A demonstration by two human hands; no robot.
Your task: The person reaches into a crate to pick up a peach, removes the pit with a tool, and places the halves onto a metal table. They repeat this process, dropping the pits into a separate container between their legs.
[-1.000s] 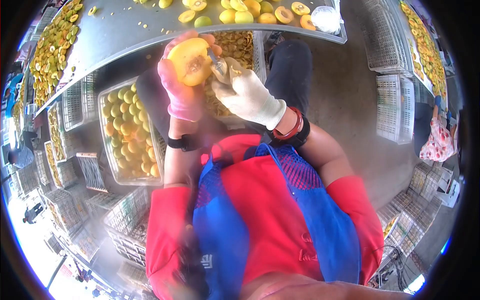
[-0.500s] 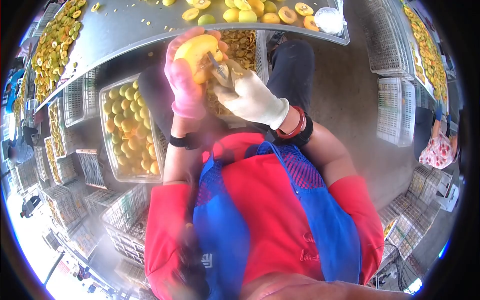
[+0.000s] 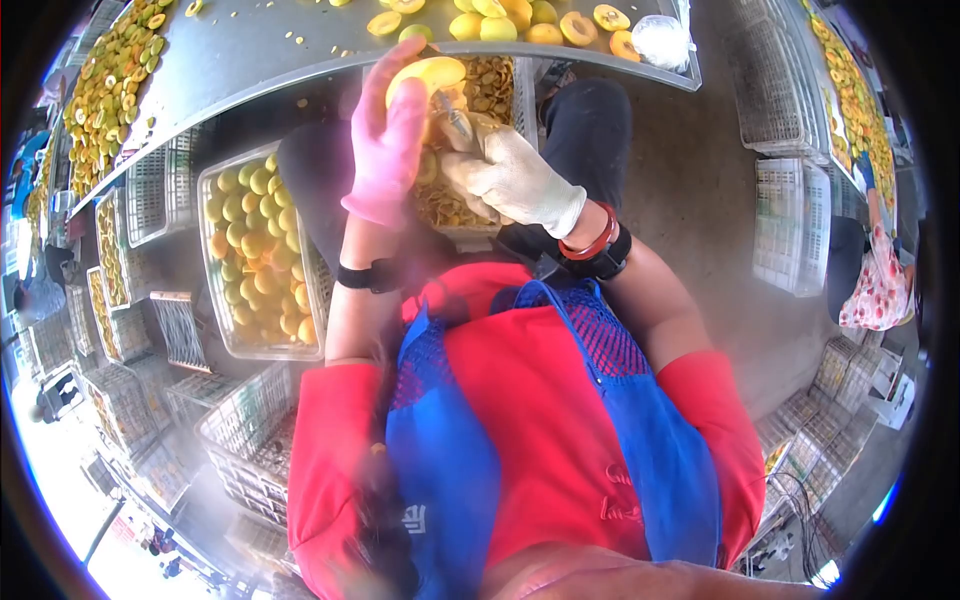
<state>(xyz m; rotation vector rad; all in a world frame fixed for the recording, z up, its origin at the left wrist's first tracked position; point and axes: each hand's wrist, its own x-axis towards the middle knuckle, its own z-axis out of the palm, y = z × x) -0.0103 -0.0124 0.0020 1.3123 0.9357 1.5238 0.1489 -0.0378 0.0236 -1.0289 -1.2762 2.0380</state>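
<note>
My left hand (image 3: pixel 388 150), in a pink glove, grips a yellow fruit (image 3: pixel 432 75) near the metal table's front edge. My right hand (image 3: pixel 515 175), in a whitish glove, is closed around a small metal tool (image 3: pixel 458 128), its tip close to the underside of the fruit. The tool's exact shape is hard to make out. Below both hands, a crate (image 3: pixel 522 100) between the knees holds many brownish-yellow pieces (image 3: pixel 487 85). Halved fruits (image 3: pixel 578 28) and whole ones lie on the table above the hands.
A crate of whole yellow-green fruits (image 3: pixel 255 250) stands at the left knee. The metal table (image 3: pixel 290 60) runs across the top, with a clear plastic bundle (image 3: pixel 660 43) at its corner. Stacked crates (image 3: pixel 790 225) stand right. A person in patterned clothing (image 3: pixel 878 285) is at the far right.
The fruit has tilted and moved slightly up and right with my left hand, whose fingers have spread more around it. My right hand and the tool have shifted slightly right.
</note>
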